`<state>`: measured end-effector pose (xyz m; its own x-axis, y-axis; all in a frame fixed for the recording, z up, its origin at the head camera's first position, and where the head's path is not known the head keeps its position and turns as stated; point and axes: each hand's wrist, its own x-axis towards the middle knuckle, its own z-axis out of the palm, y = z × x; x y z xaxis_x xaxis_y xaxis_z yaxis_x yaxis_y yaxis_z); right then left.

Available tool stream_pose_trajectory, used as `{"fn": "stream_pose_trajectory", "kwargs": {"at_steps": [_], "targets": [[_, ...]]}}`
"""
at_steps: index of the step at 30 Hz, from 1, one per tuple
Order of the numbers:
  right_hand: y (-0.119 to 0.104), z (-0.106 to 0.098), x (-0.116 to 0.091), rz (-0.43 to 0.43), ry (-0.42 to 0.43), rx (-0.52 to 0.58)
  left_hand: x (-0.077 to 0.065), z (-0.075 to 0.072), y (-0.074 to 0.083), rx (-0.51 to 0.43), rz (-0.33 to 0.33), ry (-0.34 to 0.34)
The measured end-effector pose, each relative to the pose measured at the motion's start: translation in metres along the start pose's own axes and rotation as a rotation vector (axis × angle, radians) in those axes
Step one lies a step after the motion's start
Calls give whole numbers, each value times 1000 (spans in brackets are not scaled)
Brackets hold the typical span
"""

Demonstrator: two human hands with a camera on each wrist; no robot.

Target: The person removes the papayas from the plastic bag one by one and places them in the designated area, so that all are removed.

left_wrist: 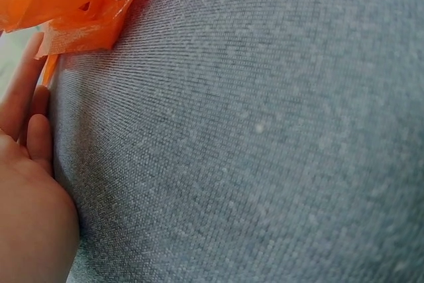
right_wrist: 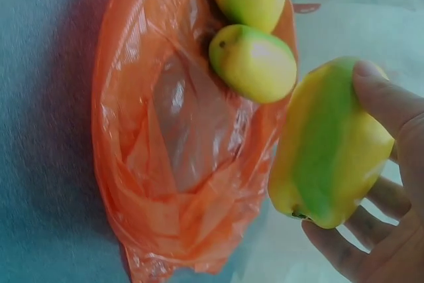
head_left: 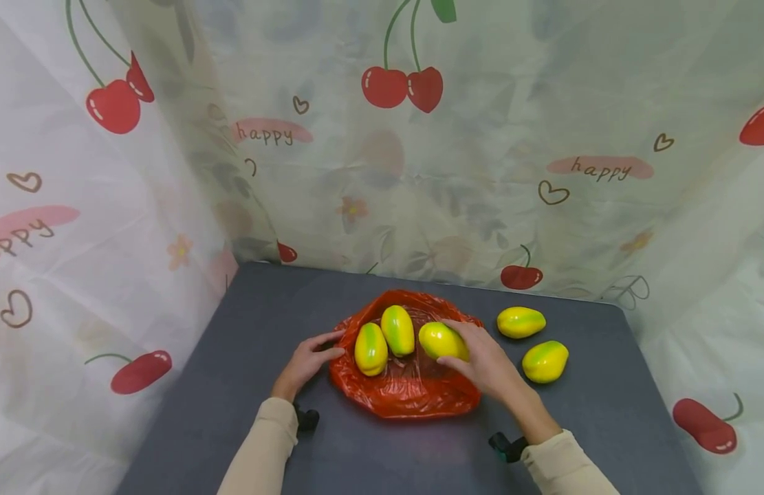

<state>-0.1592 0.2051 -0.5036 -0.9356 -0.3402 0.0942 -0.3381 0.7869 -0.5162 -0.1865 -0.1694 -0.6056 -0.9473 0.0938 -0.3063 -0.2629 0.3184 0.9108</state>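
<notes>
A red plastic bag (head_left: 412, 405) lies spread with its mouth up on the dark grey table. Inside it, toward the left, two yellow-green papayas (head_left: 371, 349) rest side by side. My right hand (head_left: 483, 357) grips another papaya (right_wrist: 328, 144) over the right part of the bag, thumb on one side and fingers on the other. At the bag's left edge my left hand (head_left: 307, 361) touches the plastic with fairly straight fingers. In the left wrist view that hand (left_wrist: 30, 190) shows only partly, its fingertips by the orange-looking bag (left_wrist: 86, 4).
To the right of the bag, two loose papayas (head_left: 521, 322) lie on the table (head_left: 264, 302), one nearer me than the other. A cherry-printed curtain (head_left: 481, 172) hangs around the table's back and sides.
</notes>
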Motion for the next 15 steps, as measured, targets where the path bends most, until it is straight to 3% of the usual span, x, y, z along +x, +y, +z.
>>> {"fn": "stream_pose_trajectory", "kwargs": {"at_steps": [15], "targets": [[26, -26, -1, 43, 75, -62, 1, 1, -1, -18, -14, 10]]}}
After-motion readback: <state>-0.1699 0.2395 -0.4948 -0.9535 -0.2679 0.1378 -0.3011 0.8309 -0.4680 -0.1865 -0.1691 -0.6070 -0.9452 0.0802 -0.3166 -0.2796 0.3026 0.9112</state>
